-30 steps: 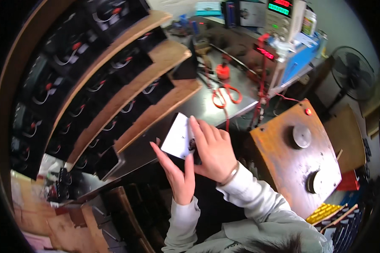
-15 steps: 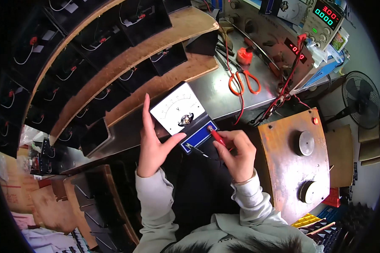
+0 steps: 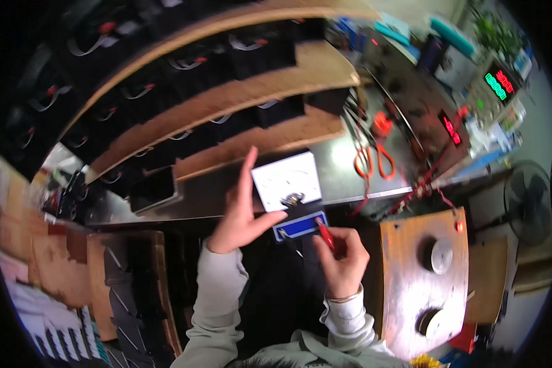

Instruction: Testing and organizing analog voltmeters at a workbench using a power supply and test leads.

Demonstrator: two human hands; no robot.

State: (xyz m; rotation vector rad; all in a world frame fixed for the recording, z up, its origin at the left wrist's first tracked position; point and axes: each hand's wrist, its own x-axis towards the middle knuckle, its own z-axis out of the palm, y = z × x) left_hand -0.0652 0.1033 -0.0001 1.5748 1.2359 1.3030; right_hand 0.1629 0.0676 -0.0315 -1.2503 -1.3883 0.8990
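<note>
Grey metal workbench (image 3: 343,165) across the middle of the frame, pretty cluttered. Orange-handled scissors (image 3: 374,161) right of centre, flat on the top. White square analog meter (image 3: 286,181) at the front edge, centre. Stepped wooden shelves (image 3: 251,92) in the upper left, packed with black boxy batteries (image 3: 270,52). Bench power supply with green digits (image 3: 500,83) at the upper right, tangled red wires (image 3: 423,184) just below.

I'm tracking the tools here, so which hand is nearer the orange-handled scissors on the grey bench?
Right. The right hand is below the orange-handled scissors, holding a red-handled probe; the left hand is farther left.
</note>
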